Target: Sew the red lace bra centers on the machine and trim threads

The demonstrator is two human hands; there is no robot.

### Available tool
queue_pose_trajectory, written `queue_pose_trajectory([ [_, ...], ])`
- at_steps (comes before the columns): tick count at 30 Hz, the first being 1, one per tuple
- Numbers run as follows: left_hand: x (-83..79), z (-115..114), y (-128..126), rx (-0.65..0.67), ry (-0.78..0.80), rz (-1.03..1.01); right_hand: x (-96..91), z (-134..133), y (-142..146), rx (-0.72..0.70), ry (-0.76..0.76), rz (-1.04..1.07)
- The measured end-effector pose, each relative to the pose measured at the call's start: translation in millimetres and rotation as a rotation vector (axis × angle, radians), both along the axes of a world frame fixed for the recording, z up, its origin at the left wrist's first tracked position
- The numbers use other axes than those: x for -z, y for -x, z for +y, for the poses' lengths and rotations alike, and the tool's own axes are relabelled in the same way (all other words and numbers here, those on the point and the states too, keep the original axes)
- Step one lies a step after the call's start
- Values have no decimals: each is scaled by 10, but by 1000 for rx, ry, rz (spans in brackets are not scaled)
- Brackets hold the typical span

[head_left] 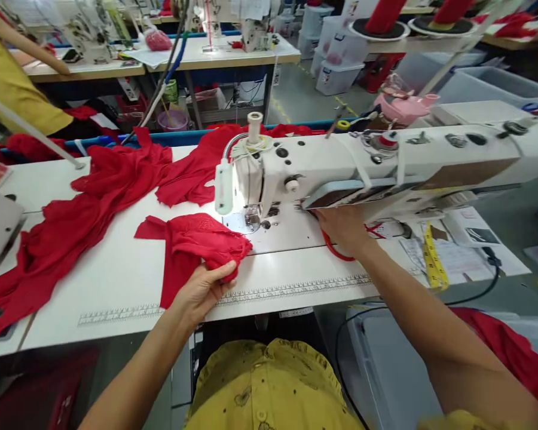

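My left hand (pixel 208 286) pinches the near edge of a piece of red fabric (pixel 188 239), thumb on top. The cloth lies bunched on the white table, just left of the needle area of the sewing machine (pixel 323 161). My right hand (pixel 341 224) reaches under the machine's arm. Its fingertips are hidden there, partly behind a phone-like slab (pixel 363 190) strapped to the machine. A red loop handle (pixel 334 246), which looks like part of a pair of scissors, shows against this hand; whether the fingers grip it is hidden.
More red fabric (pixel 98 191) stretches over the table's left side. A printed ruler (pixel 291 291) runs along the front edge. Papers and a yellow measuring tape (pixel 434 260) lie at right. Thread cones (pixel 385 15) stand above, and a plastic bin (pixel 390 358) sits below right. Someone in yellow is at far left.
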State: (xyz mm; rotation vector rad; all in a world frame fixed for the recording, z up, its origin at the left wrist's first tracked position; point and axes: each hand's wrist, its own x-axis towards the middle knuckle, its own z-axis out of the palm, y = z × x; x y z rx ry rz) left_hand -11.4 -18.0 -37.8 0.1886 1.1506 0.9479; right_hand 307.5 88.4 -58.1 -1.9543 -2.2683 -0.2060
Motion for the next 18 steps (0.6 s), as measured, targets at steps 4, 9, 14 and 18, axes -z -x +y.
queue_pose_trajectory([
  [4, -25, 22, -22, -10, 36, -80, -38, 32, 19, -28, -22, -40],
  [9, -46, 52, -13, 77, 89, -134, -92, -173, 73, -94, -114, -14],
  [14, 2, 53, -14, 231, 73, -211, -125, -749, 371, -210, -142, 197],
  [18, 44, 47, -103, 243, 9, -195, -210, -1208, 725, -274, 197, 734],
])
